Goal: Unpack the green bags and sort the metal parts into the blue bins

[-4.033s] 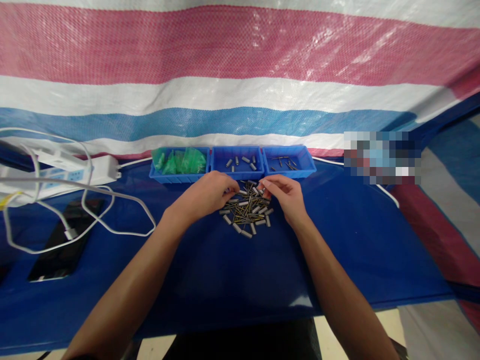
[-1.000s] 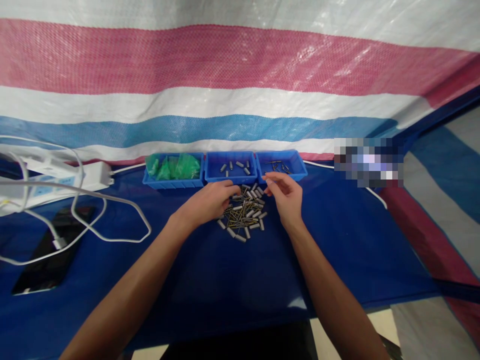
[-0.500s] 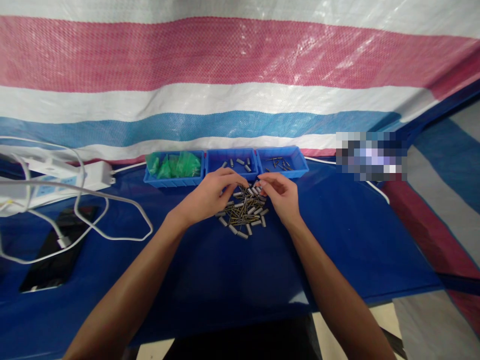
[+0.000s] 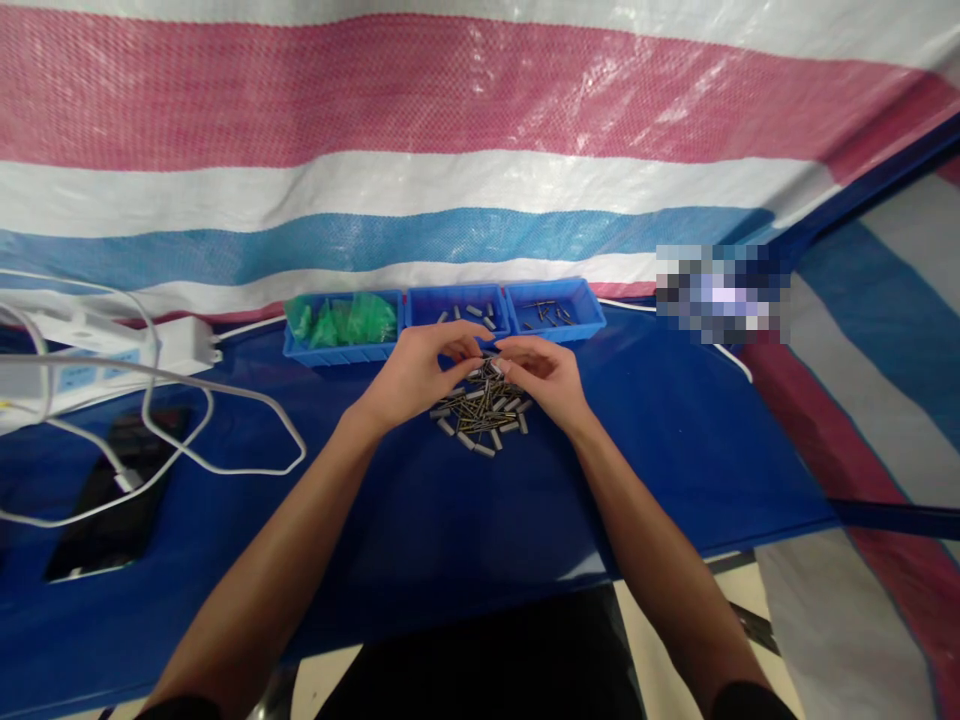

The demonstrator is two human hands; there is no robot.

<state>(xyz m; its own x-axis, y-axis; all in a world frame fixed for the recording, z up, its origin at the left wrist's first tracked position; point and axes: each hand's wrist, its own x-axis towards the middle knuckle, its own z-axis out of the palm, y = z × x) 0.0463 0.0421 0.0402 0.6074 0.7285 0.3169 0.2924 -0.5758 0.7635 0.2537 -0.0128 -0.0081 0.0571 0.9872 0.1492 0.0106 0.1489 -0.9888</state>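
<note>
Both hands meet over the far edge of a pile of small metal parts [image 4: 480,412], short silver cylinders mixed with thin brass-coloured rods. My left hand [image 4: 421,375] comes in from the left, thumb and fingers curled towards each other in a pinch. Across from it, my right hand [image 4: 551,382] is closed the same way, its thumb tip beside a silver piece. Whatever either hand pinches is too small and too covered to name. Behind them, a middle blue bin [image 4: 415,315] holds several cylinders, and a right blue bin [image 4: 581,328] holds several thin rods.
Green plastic bags lie in the left blue bin [image 4: 337,355]. At the left are a white power strip [image 4: 184,345], looping white cables [image 4: 247,470] and a dark phone [image 4: 105,525]. A striped tarp [image 4: 450,180] hangs behind the blue table [image 4: 480,540]. A blurred-out object stands at the right.
My right hand has moved left, its fingertips now close to those of my left hand over the pile. The whole view has shifted slightly.
</note>
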